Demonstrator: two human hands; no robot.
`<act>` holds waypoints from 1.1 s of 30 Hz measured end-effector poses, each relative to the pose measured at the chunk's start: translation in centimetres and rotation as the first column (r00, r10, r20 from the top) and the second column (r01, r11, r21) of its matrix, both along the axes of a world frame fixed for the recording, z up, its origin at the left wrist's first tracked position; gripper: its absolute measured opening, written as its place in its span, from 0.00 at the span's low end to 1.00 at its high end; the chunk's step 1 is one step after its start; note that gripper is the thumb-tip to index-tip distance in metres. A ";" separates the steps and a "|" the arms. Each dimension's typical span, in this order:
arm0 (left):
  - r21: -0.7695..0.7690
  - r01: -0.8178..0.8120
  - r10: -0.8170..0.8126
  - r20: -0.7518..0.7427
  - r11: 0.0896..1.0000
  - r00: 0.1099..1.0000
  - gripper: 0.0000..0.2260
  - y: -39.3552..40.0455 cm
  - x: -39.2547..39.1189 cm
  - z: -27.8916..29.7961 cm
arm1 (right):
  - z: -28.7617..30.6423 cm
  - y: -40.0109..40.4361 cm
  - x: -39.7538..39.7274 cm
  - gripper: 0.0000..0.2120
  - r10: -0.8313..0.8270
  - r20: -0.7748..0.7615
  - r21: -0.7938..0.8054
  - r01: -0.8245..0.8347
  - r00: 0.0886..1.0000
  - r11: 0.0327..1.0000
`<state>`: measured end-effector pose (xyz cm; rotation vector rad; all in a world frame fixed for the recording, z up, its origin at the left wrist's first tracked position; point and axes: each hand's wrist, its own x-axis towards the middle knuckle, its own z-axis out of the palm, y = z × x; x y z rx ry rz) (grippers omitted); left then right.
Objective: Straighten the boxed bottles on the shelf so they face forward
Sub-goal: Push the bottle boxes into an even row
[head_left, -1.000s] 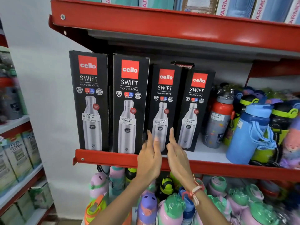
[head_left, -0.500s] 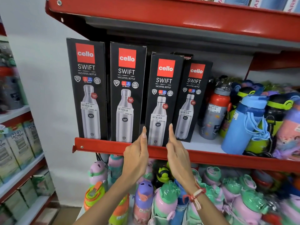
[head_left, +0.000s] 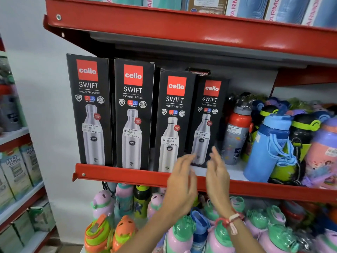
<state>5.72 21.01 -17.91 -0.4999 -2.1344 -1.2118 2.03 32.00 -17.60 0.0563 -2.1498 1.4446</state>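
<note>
Several black "cello SWIFT" bottle boxes stand in a row on the red shelf (head_left: 127, 175). The first box (head_left: 89, 110) and second box (head_left: 134, 114) sit at the front edge facing forward. The third box (head_left: 173, 121) also stands at the front edge. The fourth box (head_left: 207, 121) sits further back, turned slightly left. My left hand (head_left: 181, 181) and my right hand (head_left: 217, 174) hover with fingers apart just in front of the fourth box's lower part, holding nothing. A red-and-white thread band circles my right wrist.
Loose bottles crowd the shelf right of the boxes: a grey one with an orange top (head_left: 237, 136), a blue one (head_left: 268, 148), others behind. Pink, green and orange kids' bottles (head_left: 182, 232) fill the shelf below. A red shelf (head_left: 182, 28) hangs overhead.
Both hands have shifted right, from the third box's foot to the fourth box. The third box now stands further forward, level with the first two.
</note>
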 end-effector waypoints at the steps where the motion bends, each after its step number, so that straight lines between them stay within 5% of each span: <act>1: 0.008 0.058 -0.058 0.081 0.998 0.995 0.19 1.2 -0.9 0.0 | 0.5 0.9 -0.5 0.23 -0.014 0.022 -0.045 0.015 1.000 0.999; 6: 0.209 -0.042 -0.040 0.377 0.977 0.925 0.27 5.7 -5.9 0.4 | 1.7 3.6 -4.1 0.31 0.146 0.235 -0.208 -0.097 0.961 0.973; 9: 0.268 -0.131 -0.008 0.463 0.955 0.886 0.29 6.1 -8.4 1.4 | 1.0 3.8 -6.3 0.40 0.259 0.270 -0.200 -0.209 0.928 0.957; 11: 0.235 -0.152 0.016 0.495 0.960 0.869 0.28 5.8 -8.8 1.5 | 1.6 3.4 -6.0 0.37 0.280 0.256 -0.141 -0.251 0.925 0.958; 20: 0.143 -0.079 0.015 0.401 0.987 0.916 0.25 3.6 -2.1 0.3 | 1.5 4.8 0.1 0.29 0.170 0.224 0.222 -0.220 0.960 0.950; 29: 0.000 0.049 -0.044 0.422 0.999 0.905 0.26 1.0 0.5 1.1 | 2.6 3.0 3.9 0.27 0.020 0.276 0.273 -0.099 0.961 0.957; 33: 0.105 0.095 -0.114 0.192 0.990 0.975 0.24 -2.7 3.8 5.8 | 6.2 1.1 5.7 0.27 -0.105 -0.060 0.318 0.119 0.993 0.941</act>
